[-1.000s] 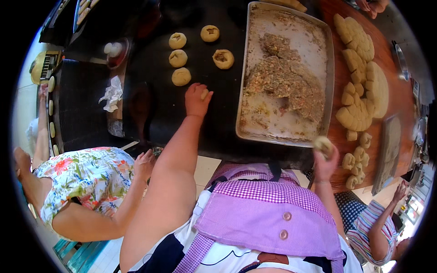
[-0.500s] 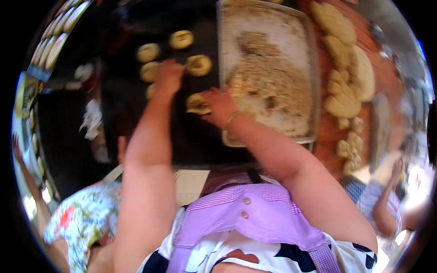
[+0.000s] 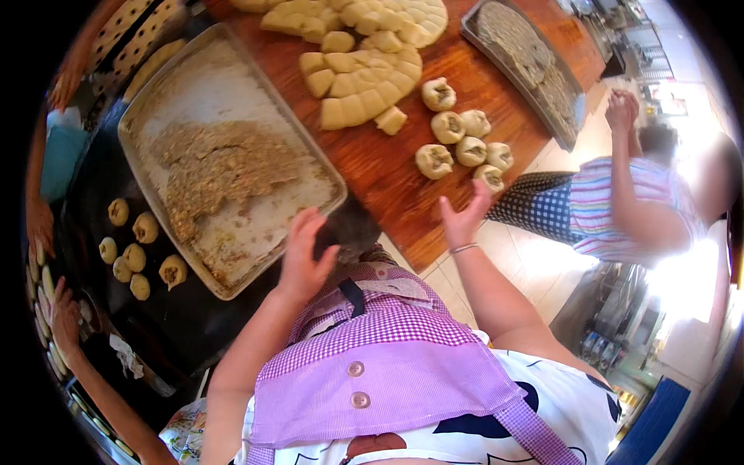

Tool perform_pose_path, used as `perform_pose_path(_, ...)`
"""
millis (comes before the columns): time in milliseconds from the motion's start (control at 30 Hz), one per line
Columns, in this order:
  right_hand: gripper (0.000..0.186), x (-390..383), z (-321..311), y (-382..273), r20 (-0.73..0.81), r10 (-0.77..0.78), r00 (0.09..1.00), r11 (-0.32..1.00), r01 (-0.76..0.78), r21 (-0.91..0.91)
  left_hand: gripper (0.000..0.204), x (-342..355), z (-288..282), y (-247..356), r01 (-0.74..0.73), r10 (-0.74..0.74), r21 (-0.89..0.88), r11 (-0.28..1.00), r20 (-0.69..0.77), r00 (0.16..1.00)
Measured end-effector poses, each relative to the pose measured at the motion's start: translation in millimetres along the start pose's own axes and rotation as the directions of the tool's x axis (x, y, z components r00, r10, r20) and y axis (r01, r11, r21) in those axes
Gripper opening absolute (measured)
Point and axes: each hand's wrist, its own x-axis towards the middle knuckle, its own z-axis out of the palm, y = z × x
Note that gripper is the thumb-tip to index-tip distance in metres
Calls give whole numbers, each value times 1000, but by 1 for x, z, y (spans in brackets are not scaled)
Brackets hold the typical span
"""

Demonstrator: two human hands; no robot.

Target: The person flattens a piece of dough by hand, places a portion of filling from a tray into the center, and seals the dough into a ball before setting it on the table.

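My right hand is held up with its fingers spread. Its fingertips overlap the nearest of several filled dough balls on the wooden table; whether they touch it I cannot tell. Each ball has a pinched top with dark filling showing. By the near right edge of the metal tray hovers my left hand, fingers apart and nothing in it. A brownish, crumbly filling is spread in the tray. Left of it, several more dough balls sit on the black surface.
Cut dough pieces cover the far part of the wooden table. A second filling tray stands at the back right. At the right stands a person in a striped top; another person's hand shows at the left.
The view has swung to the right. Both hands have left the dough balls on the black surface; my right hand is now by those on the wooden table.
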Motion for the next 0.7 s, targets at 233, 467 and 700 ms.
perform_pose_path(233, 124, 89, -46, 134, 140, 152, 978, 984, -164, 75, 100, 161, 163, 41, -34, -15, 203, 979, 233, 972)
perform_pose_path(467, 111, 159, -49, 160, 620, 89, 779, 953, -247, 173, 72, 188, 231, 34, -97, 52, 334, 938, 142, 988)
perform_pose_path(700, 92, 106, -29, 172, 253, 234, 939, 888, -312, 338, 97, 150, 279, 91, 79, -110, 91, 993, 413, 904)
